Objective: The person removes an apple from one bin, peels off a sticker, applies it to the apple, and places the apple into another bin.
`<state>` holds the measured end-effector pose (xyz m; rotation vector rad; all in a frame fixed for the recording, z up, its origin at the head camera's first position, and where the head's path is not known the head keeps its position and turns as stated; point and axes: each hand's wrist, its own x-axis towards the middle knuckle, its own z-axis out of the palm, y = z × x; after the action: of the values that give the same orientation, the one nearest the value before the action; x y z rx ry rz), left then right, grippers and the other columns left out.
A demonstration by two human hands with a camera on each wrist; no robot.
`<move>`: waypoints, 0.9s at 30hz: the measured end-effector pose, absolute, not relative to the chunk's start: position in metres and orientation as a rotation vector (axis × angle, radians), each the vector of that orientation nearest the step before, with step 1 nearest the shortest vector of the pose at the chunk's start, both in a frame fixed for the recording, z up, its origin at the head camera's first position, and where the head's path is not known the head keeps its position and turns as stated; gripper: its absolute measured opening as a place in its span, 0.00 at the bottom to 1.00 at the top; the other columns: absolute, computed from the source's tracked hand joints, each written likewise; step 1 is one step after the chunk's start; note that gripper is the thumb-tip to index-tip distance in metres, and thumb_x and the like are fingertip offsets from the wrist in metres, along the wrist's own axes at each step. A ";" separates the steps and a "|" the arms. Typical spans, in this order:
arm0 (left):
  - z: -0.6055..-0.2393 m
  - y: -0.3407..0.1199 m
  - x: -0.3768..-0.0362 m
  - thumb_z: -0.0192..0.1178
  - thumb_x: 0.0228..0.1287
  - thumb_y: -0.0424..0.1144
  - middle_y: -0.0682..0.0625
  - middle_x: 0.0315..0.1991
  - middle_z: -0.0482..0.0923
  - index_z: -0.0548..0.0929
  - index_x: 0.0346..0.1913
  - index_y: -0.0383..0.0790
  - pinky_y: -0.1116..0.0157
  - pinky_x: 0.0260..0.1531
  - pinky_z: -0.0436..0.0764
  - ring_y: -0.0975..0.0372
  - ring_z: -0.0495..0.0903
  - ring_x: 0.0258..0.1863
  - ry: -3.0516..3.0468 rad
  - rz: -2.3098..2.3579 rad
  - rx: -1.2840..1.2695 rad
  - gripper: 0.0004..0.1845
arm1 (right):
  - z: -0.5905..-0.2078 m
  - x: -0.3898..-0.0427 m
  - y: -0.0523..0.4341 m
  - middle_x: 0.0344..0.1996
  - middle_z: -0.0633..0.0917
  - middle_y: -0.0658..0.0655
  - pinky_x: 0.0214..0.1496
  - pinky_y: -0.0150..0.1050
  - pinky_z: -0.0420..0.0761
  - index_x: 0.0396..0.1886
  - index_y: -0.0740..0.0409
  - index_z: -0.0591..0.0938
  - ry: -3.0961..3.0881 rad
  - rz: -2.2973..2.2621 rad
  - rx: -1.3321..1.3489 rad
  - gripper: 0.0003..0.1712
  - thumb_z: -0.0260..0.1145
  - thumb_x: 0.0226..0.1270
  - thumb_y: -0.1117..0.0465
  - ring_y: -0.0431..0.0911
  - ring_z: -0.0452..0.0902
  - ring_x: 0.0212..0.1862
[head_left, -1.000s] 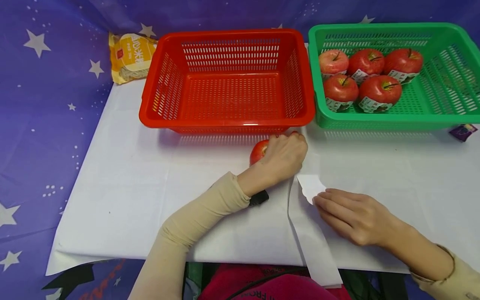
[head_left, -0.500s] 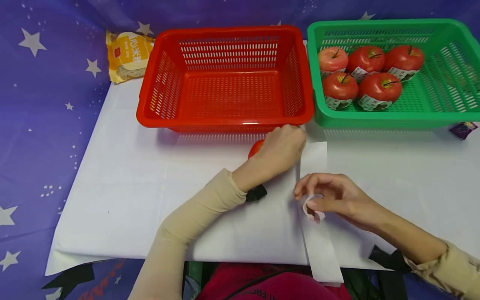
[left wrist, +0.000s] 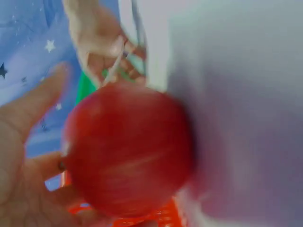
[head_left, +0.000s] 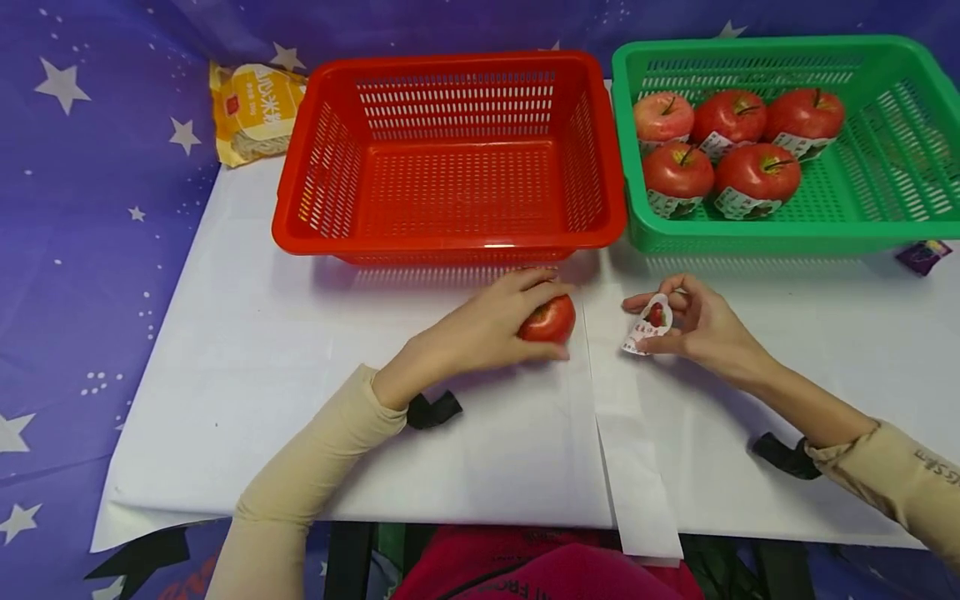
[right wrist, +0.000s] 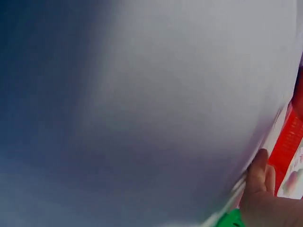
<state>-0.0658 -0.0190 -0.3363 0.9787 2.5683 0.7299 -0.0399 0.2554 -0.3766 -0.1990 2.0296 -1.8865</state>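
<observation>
My left hand (head_left: 480,329) grips a bare red apple (head_left: 549,320) that rests on the white table cover (head_left: 300,375), just in front of the red basket (head_left: 457,150). The left wrist view shows that apple (left wrist: 128,151) blurred and close in my palm. My right hand (head_left: 693,321) pinches a small white printed paper wrapper (head_left: 648,323) a short way right of the apple. In the right wrist view only my fingertips (right wrist: 259,189) and blurred white cover show.
The red basket holds nothing. The green basket (head_left: 885,208) at the back right holds several red apples (head_left: 738,171) in paper wrappers. A yellow snack packet (head_left: 255,108) lies at the back left. A small purple packet (head_left: 924,254) lies at the right edge.
My left hand drew the apple back from the red basket and turned so the fruit shows. My right hand lifted the paper wrapper off the table and carried it forward.
</observation>
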 end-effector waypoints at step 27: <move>-0.367 -0.025 -0.083 0.82 0.34 0.48 0.49 0.61 0.73 0.58 0.72 0.53 0.56 0.57 0.73 0.55 0.72 0.57 2.400 1.056 0.803 0.59 | -0.362 -0.026 0.162 0.36 0.75 0.48 0.49 0.24 0.76 0.43 0.52 0.63 2.260 -2.082 -0.180 0.38 0.73 0.40 0.82 0.39 0.74 0.45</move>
<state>-0.0832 -0.0249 -0.3667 0.8032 2.3999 1.0561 -0.0258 0.1619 -0.3621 -0.1800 2.2604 -2.0817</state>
